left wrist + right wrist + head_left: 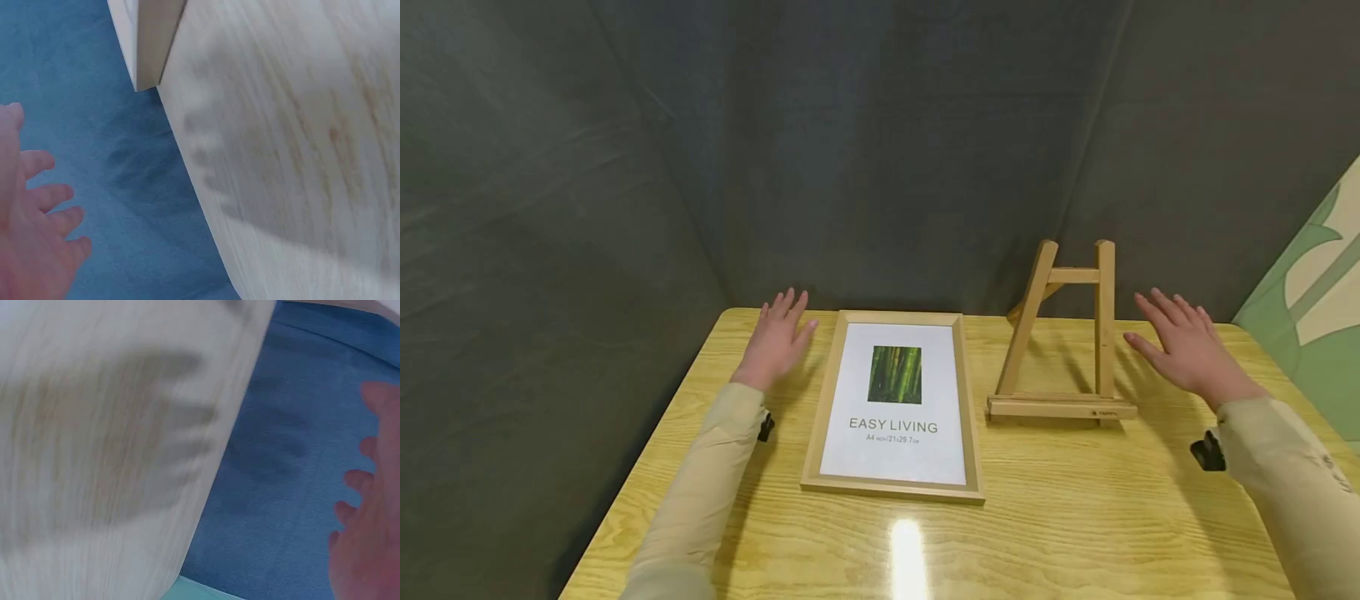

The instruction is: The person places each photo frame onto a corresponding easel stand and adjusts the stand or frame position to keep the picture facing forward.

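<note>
A wooden picture frame (892,492) lies flat on the table, its white insert showing a bamboo picture and the words EASY LIVING. To its right a small wooden easel (1105,333) stands upright, with a ledge along its front. My left hand (775,343) hovers left of the picture frame, fingers spread and touching nothing. On the other side, my right hand (1191,350) is held above the table just right of the easel, its fingers extended and apart from it. Both wrist views show the hands with nothing in them; a corner of the picture frame (150,50) appears in the left one.
The wood-grain table (1075,517) has rounded far corners. Dark grey cloth (880,167) hangs behind it and along the left side. A panel with a green leaf pattern (1315,308) stands at the right edge.
</note>
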Motion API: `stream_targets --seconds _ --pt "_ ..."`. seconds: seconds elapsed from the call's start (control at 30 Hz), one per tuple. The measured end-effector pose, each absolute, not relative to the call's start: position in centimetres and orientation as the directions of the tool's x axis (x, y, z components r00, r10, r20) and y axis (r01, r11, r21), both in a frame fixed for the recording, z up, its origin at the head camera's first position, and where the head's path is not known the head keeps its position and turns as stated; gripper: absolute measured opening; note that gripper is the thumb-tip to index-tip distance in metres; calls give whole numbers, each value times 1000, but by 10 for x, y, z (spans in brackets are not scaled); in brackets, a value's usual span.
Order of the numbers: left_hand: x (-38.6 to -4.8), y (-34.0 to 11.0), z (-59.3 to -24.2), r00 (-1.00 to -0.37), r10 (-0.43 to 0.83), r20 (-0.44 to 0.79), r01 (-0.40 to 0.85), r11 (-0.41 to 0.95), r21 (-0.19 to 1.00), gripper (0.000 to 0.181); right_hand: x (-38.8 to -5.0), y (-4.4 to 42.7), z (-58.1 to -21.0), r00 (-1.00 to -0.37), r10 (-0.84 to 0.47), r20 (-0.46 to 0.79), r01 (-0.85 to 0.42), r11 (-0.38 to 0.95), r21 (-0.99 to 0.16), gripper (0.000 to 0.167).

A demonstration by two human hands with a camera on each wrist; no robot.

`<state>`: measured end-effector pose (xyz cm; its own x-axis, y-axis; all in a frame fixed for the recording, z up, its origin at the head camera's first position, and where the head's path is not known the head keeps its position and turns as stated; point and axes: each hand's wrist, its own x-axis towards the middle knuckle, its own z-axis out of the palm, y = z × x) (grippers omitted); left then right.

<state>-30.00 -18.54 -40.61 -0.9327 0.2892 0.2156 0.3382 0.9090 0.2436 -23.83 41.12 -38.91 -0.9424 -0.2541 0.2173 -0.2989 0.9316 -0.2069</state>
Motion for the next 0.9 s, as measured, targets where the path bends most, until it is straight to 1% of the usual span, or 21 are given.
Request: stream_targets --seconds 0.13,0.2,0.37,0.57,0.77,0.9 --pt "-299 -186 -401 -934 275 228 339 884 323 64 -241 409 -385 -934 -251 255 -314 917 -246 66" --pt "-298 -185 -399 -938 261 227 332 862 384 64 -241 408 -382 -938 -237 254 -305 911 -279 65" --pt "-298 -183 -397 -948 242 205 316 772 552 65 -239 404 -375 -953 -200 226 -274 886 -374 64" --pt "-293 -181 -395 -951 257 173 302 640 706 62 -233 402 -366 -957 -146 251 -250 851 -462 61" --pt "-288 -184 -393 -957 251 146 264 543 797 59 -224 397 -357 -974 -52 219 -181 757 -628 62" --pt "-287 -186 -391 -959 252 126 237 476 847 58 -216 393 -353 -977 22 212 -130 728 -673 62"
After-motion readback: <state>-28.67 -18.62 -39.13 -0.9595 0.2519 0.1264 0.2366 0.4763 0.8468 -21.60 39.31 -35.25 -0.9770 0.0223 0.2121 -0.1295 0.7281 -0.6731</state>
